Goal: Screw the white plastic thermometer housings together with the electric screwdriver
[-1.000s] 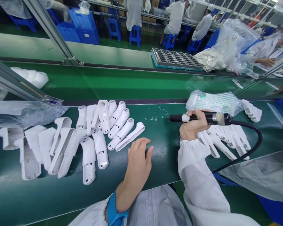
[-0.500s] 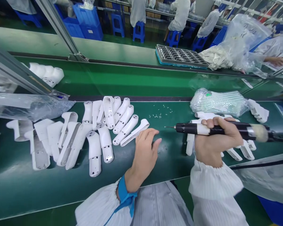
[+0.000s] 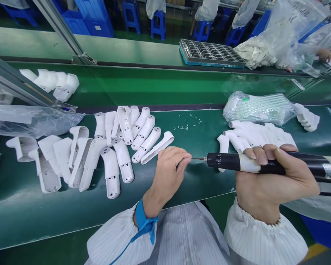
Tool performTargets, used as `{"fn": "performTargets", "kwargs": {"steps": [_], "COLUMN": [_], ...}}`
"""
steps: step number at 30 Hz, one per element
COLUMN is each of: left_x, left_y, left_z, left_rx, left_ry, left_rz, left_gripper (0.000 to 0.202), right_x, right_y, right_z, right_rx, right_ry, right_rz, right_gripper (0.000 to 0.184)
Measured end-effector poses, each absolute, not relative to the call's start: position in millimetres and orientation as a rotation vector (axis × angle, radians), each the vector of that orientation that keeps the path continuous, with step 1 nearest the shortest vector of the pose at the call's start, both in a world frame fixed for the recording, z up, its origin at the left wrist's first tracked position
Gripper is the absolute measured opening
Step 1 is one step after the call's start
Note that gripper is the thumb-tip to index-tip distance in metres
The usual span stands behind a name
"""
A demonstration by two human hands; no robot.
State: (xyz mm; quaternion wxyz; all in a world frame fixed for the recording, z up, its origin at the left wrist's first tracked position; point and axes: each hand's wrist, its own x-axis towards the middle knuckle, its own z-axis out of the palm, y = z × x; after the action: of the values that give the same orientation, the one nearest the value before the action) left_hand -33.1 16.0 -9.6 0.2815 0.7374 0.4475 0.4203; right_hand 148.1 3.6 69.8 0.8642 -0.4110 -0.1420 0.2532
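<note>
My right hand [image 3: 273,176] is wrapped round a black electric screwdriver [image 3: 281,163] with a white band, held level above the bench with its thin bit [image 3: 199,158] pointing left. Thumb and forefinger of my left hand [image 3: 169,171] are pinched together right at the bit's tip; whatever is between them is hidden or too small to name. Small screws [image 3: 183,128] lie scattered on the green bench beyond my hands. Just left of my left hand is a hollow white plastic housing [image 3: 157,148], lying beside several closed white housings [image 3: 146,144].
More white housings [image 3: 81,162] cover the bench's left side, and others [image 3: 256,134] lie behind the screwdriver. A clear bag of pale strips [image 3: 260,108] sits at the back right. Across the ledge is a compartmented tray [image 3: 212,53]. A metal frame post [image 3: 60,27] rises at left.
My left thumb and forefinger have closed together at the bit's tip. My right hand, with the screwdriver, has come nearer and slightly lower. The view has tilted down a little.
</note>
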Motion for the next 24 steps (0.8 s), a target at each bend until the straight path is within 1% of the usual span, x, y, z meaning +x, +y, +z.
{"fn": "performTargets", "kwargs": {"steps": [5,17,24], "left_x": [-35.6,-42.2,-44.5], "left_y": [13.3,13.6,15.0], "left_z": [-4.6,-2.9,-0.2], "left_rx": [1.999,2.193,2.319], "left_ry": [1.206,1.208,1.254], "left_rz": [1.098,0.927,0.887], "left_gripper": [0.017,0.026,0.025], "right_x": [148.1,144.2,143.9], "right_y": [0.1,-2.8,0.4], "right_z": [68.9,68.1,66.7], "right_rx": [-0.871,-0.891,-0.903], "right_ry": [-0.304,-0.321,-0.317], "right_rz": [0.543,0.555,0.517], "right_gripper": [0.026,0.018,0.017]}}
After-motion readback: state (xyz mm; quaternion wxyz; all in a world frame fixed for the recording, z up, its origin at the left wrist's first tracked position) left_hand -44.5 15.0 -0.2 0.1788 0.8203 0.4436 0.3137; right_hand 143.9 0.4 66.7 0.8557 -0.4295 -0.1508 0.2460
